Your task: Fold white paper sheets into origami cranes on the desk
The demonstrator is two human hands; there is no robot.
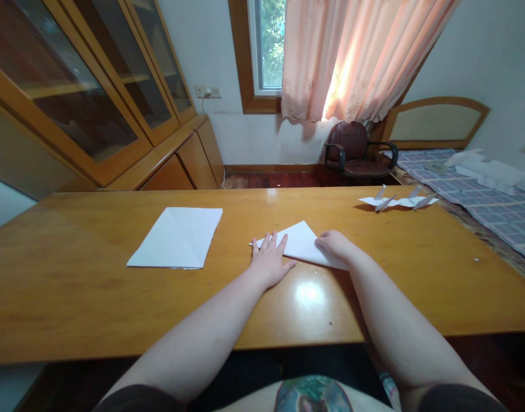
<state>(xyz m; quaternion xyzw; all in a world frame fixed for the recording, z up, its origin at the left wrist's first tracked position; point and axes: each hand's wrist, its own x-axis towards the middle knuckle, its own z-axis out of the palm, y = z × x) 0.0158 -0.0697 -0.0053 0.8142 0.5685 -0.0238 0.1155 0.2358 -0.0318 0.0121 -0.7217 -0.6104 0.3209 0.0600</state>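
A white sheet folded into a triangle (300,240) lies on the wooden table (95,297) in front of me. My left hand (271,260) rests flat on the triangle's left corner, fingers stretched out and slightly apart. My right hand (336,245) presses on the triangle's right edge with its fingers curled down onto the paper. Nothing is lifted; the sheet lies flat under both hands.
A stack of white paper (177,237) lies to the left. Two folded paper cranes (397,201) sit at the table's far right edge. Beyond stand a glass-door cabinet (82,97), a brown chair (357,149) and a bed (481,194).
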